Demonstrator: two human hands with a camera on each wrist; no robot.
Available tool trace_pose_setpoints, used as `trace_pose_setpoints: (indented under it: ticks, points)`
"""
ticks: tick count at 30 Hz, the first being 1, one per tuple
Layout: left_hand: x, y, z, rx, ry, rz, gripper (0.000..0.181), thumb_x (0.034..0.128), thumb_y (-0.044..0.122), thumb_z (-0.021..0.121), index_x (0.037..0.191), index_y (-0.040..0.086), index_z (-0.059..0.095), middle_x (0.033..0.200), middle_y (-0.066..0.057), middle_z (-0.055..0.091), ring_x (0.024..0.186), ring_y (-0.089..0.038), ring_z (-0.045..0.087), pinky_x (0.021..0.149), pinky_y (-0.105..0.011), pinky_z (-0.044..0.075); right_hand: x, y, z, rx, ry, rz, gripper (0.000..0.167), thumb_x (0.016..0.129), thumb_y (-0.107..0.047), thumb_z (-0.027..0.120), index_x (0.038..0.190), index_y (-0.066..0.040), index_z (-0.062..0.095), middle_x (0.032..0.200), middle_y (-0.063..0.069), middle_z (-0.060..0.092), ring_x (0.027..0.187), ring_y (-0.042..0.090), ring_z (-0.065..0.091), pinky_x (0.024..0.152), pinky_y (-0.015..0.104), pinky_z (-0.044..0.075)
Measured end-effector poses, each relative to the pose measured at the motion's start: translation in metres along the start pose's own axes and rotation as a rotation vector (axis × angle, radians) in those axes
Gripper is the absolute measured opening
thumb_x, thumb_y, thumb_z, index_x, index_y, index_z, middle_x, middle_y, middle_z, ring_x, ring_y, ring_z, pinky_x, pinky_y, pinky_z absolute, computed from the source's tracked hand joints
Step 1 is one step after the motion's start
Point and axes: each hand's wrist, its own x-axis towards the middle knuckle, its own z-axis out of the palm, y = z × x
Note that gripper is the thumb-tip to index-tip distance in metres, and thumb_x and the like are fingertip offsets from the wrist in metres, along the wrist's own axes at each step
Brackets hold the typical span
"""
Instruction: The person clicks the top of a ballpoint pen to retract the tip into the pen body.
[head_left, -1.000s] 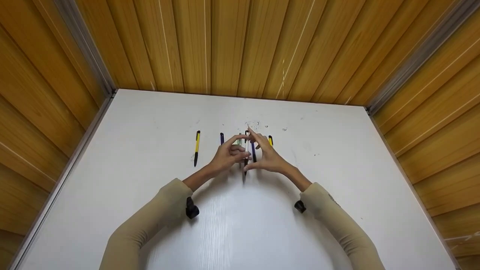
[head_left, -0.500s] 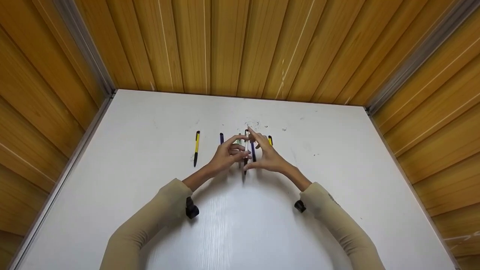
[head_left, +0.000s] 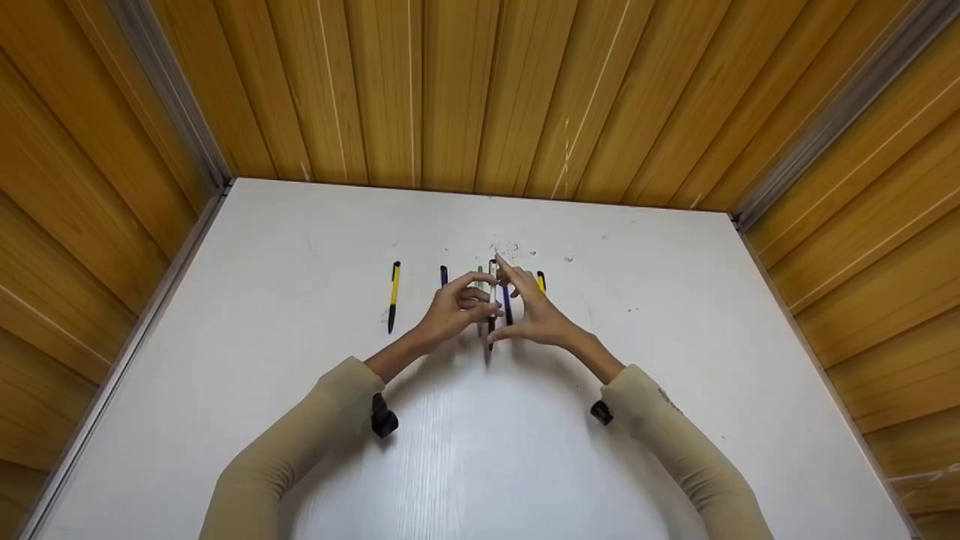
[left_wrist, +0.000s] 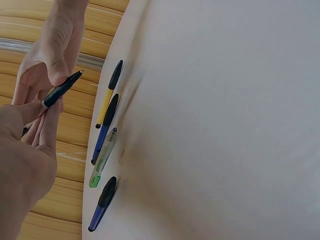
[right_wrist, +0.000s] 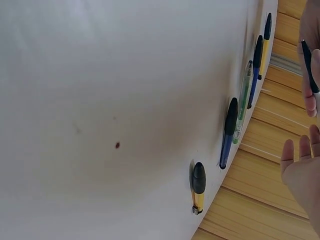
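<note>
My left hand (head_left: 450, 309) pinches a white pen (head_left: 493, 292) with a black grip between its thumb and fingers, above the white table. The pen's black end (left_wrist: 62, 91) points toward me. My right hand (head_left: 541, 319) faces it, thumb and fingers spread apart around the pen's two ends. Whether a right fingertip touches the pen I cannot tell. Beneath and behind the hands lie a green clear pen (head_left: 480, 279), a blue pen (head_left: 443, 276) on the left and another blue pen (head_left: 508, 306) on the right, all partly hidden in the head view.
A yellow pen (head_left: 394, 296) with a black grip lies on the table (head_left: 300, 247) at the left of the row. At the right end is a second yellow pen (head_left: 541, 280), partly covered by my right hand. Wood-patterned walls (head_left: 450, 97) enclose the table's back and sides.
</note>
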Motion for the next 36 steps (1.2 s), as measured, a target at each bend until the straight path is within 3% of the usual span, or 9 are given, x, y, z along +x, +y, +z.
trace_pose_setpoints:
  ticks: [9, 13, 17, 21, 28, 36]
  points:
    - [0.0013, -0.0003, -0.0022, -0.017, -0.018, 0.003, 0.045, 0.0957, 0.001, 0.068, 0.137, -0.005, 0.052, 0.106, -0.022, 0.071, 0.097, -0.022, 0.077, 0.087, -0.038, 0.064, 0.0019, 0.0020, -0.0020, -0.024, -0.008, -0.027, 0.137, 0.056, -0.025, 0.101, 0.161, 0.001, 0.016, 0.130, 0.017, 0.052, 0.122, 0.039, 0.046, 0.100, 0.062, 0.043]
    - [0.0007, 0.0001, -0.0036, -0.048, -0.034, -0.005, 0.046, 0.0951, 0.000, 0.068, 0.138, -0.003, 0.052, 0.106, -0.016, 0.071, 0.101, -0.029, 0.076, 0.089, -0.039, 0.064, 0.0019, 0.0020, -0.0001, -0.011, 0.016, -0.022, 0.137, 0.056, -0.023, 0.101, 0.162, -0.001, 0.017, 0.129, 0.016, 0.051, 0.120, 0.043, 0.046, 0.096, 0.060, 0.044]
    - [-0.0002, -0.0005, -0.0045, -0.072, -0.047, -0.023, 0.048, 0.0940, -0.003, 0.068, 0.140, 0.001, 0.053, 0.108, -0.013, 0.071, 0.104, -0.033, 0.074, 0.091, -0.039, 0.063, -0.0007, -0.0004, 0.0024, 0.001, 0.039, -0.010, 0.136, 0.057, -0.021, 0.101, 0.162, -0.001, 0.016, 0.132, 0.016, 0.050, 0.120, 0.038, 0.046, 0.094, 0.054, 0.046]
    - [-0.0004, 0.0004, -0.0042, -0.084, -0.051, -0.021, 0.049, 0.0937, -0.003, 0.069, 0.140, 0.001, 0.053, 0.110, -0.016, 0.071, 0.099, -0.023, 0.074, 0.092, -0.040, 0.063, -0.0013, -0.0026, 0.0030, 0.046, 0.044, 0.020, 0.134, 0.059, -0.017, 0.100, 0.163, -0.004, 0.016, 0.135, 0.016, 0.049, 0.122, 0.026, 0.045, 0.095, 0.047, 0.049]
    - [0.0008, -0.0001, -0.0023, -0.080, -0.047, 0.003, 0.049, 0.0939, -0.002, 0.069, 0.140, 0.001, 0.053, 0.115, -0.023, 0.069, 0.096, -0.016, 0.074, 0.090, -0.039, 0.063, 0.0021, -0.0046, -0.0010, 0.115, 0.018, 0.057, 0.130, 0.063, -0.010, 0.098, 0.163, -0.006, 0.015, 0.130, 0.016, 0.046, 0.122, 0.025, 0.041, 0.097, 0.055, 0.048]
    - [0.0004, -0.0009, -0.0002, -0.067, -0.025, -0.013, 0.050, 0.0933, 0.000, 0.071, 0.140, 0.002, 0.054, 0.113, -0.017, 0.070, 0.094, -0.015, 0.074, 0.084, -0.034, 0.064, 0.0029, -0.0029, -0.0014, 0.131, 0.012, 0.077, 0.122, 0.067, -0.009, 0.096, 0.162, -0.005, 0.018, 0.127, 0.017, 0.045, 0.121, 0.027, 0.042, 0.097, 0.059, 0.045]
